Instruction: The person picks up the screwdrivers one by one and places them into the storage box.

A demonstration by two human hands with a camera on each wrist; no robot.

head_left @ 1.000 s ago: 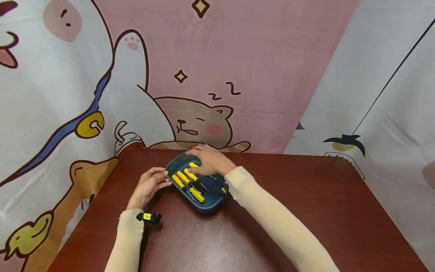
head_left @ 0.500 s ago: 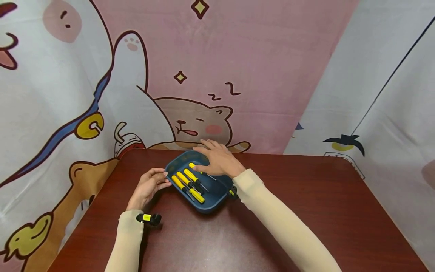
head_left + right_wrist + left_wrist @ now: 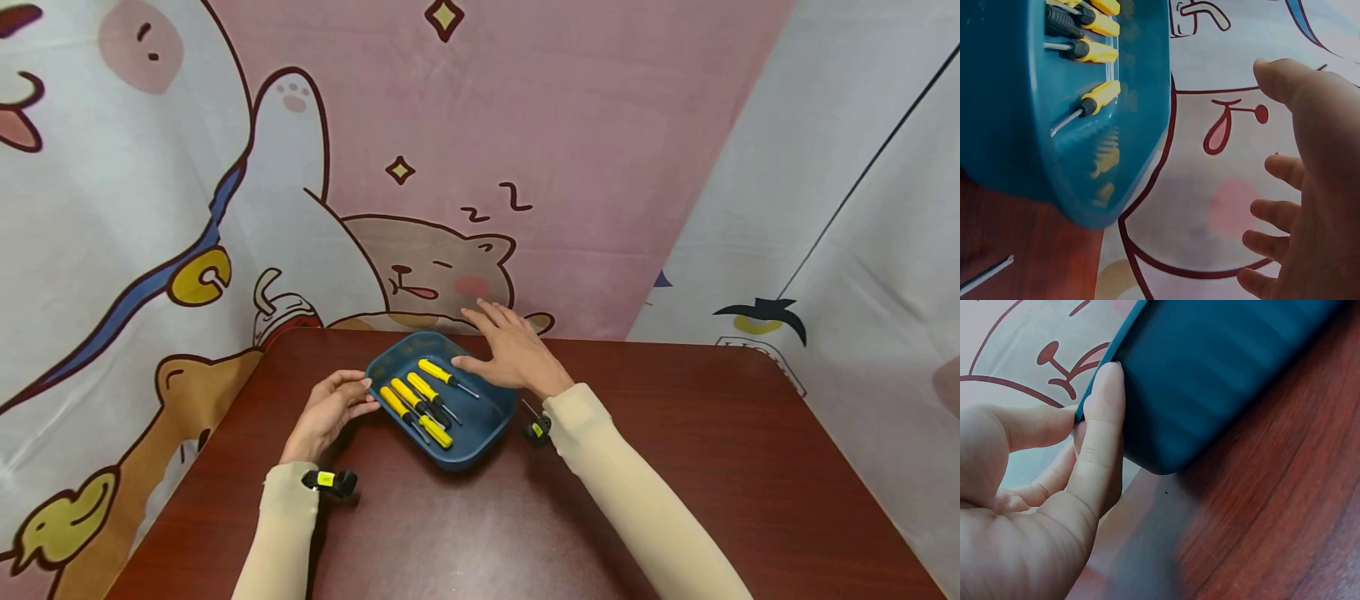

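A dark blue rectangular tray (image 3: pixel 480 421) sits on the table with several yellow-and-black screwdrivers in it. One screwdriver (image 3: pixel 437 372) lies apart from the others, toward the far right. My left hand (image 3: pixel 326 412) pinches the tray's left rim between thumb and fingers, also plain in the left wrist view, where the tray's outer wall (image 3: pixel 1210 381) shows. Over the tray's far right edge is my right hand (image 3: pixel 517 350), fingers spread and holding nothing. The right wrist view shows that hand (image 3: pixel 1322 169) apart from the tray.
A thin metal shaft (image 3: pixel 986 275) lies on the table right of the tray; its other end is out of view. The reddish-brown table (image 3: pixel 675 433) extends widely to the right. A cartoon-printed cloth (image 3: pixel 600 167) hangs behind the table.
My right hand has drawn back to the right from over the screwdrivers, uncovering the far one and the shaft on the table. My left hand and the tray have stayed put.
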